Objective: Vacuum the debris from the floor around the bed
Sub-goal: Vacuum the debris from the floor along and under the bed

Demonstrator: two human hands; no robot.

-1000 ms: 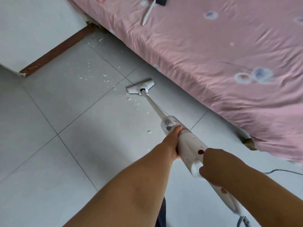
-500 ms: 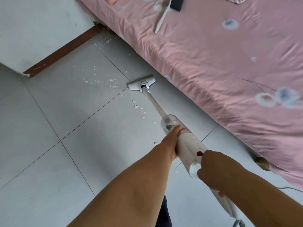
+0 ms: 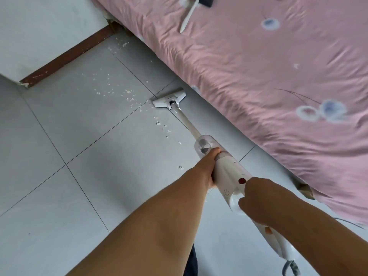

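The person holds a white stick vacuum (image 3: 229, 172) with both hands. The left hand (image 3: 209, 166) is wrapped around the body just behind the clear dust cup (image 3: 205, 144); the right hand (image 3: 258, 200) is closed around the handle further back. The tube (image 3: 185, 121) runs forward and down to the floor head (image 3: 169, 98), which lies flat on the grey tiled floor (image 3: 59, 136), close beside the edge of the bed (image 3: 258, 76) with its pink sheet. White debris (image 3: 129, 98) is scattered on the tiles just left of the head, with more crumbs (image 3: 161, 126) along the left of the tube and some in the corner by the brown skirting (image 3: 65, 56). A grey cord (image 3: 291, 267) hangs from the vacuum's rear end.
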